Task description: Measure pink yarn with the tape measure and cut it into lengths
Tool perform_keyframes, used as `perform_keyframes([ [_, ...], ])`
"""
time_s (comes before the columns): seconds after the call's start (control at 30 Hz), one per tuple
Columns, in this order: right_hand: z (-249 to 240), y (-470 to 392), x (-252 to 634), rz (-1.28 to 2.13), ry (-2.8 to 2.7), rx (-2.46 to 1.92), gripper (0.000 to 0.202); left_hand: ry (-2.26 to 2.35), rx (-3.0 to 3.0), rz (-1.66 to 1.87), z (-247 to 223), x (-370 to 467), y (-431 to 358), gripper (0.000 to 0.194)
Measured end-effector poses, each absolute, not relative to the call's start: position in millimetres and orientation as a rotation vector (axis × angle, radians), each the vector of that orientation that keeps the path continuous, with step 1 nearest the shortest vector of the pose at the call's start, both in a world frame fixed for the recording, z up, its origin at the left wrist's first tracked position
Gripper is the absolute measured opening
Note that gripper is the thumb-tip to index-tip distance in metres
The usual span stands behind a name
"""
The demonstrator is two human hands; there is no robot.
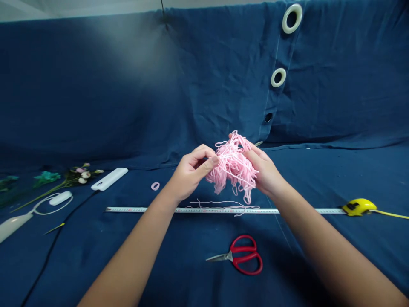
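Note:
A loose, tangled bundle of pink yarn [234, 164] hangs in the air between my two hands. My left hand [194, 170] pinches its left side with thumb and fingers. On the right side, my right hand [262, 166] grips the bundle, its fingers partly behind the yarn. Below lies an extended measuring tape [303, 211], running left to right from its yellow case [359, 207]. Several cut pink strands [220, 208] rest along the tape's middle. Red-handled scissors [244, 256] lie nearer to me, blades pointing left.
A small pink ring-shaped coil [155, 186] lies left of my left hand. Farther left are a white power strip [109, 179] with a black cable, artificial flowers [83, 174] and a white corded device [60, 198]. A blue curtain with rings [292, 18] hangs behind.

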State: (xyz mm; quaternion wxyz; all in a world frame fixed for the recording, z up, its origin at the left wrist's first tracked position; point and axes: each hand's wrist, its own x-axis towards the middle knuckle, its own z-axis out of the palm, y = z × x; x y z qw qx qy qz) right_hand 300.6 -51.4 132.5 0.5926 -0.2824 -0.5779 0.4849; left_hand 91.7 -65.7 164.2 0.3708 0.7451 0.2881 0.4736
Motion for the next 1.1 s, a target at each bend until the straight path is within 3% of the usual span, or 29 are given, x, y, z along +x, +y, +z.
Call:
perform_keyframes([
  [0.17,136.2,-55.8,293.6,1.169,-1.339,-0.642,0.051,0.591,1.825,1.066,164.2,90.9,-64.2,0.018],
  [0.3,136.9,-55.1,294.0,1.327,-1.480,-0.539,0.038,0.687,1.990,1.306,163.2,91.5,-61.9,0.015],
  [0.43,130.6,-52.8,294.3,1.103,-1.651,-0.700,0.025,0.956,2.091,1.350,162.3,91.2,-64.1,0.019],
  [0.5,128.2,-53.7,292.2,1.053,-1.564,-0.773,0.026,0.994,2.042,1.291,159.5,91.5,-63.3,0.028],
  [0.63,130.3,-62.5,283.7,1.281,-1.444,-0.678,0.033,1.061,1.936,1.284,152.1,93.2,-57.4,0.038],
  [0.8,134.3,-70.0,278.7,1.213,-1.587,-0.621,0.036,0.871,1.699,1.172,158.0,94.2,-61.3,0.024],
  [1.1,145.6,-62.7,301.1,1.234,-1.233,-0.596,0.026,0.808,1.702,1.020,172.6,85.2,-66.0,0.025],
])
